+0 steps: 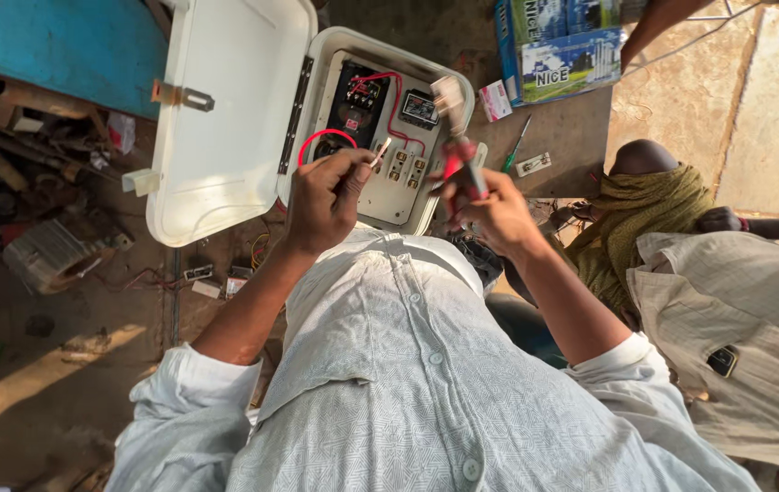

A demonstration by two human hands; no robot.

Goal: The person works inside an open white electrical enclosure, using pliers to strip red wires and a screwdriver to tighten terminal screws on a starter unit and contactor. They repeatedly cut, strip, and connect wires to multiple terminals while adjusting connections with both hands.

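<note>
Outdoors on dusty ground, an open white electrical box (252, 118) sits half-wired, left hand (325, 200) pinching a wire end (380, 151), right hand (490, 211) gripping red-handled pliers (460, 162); wiring looks unfinished.

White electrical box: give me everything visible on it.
The white enclosure looks like moulded plastic, rounded corners, lying open with its hinged lid swung left, metal latch on the lid. Inside: black components, small terminals, red wires. The left hand holds a wire end over it; the right hand grips red-handled pliers.
</note>
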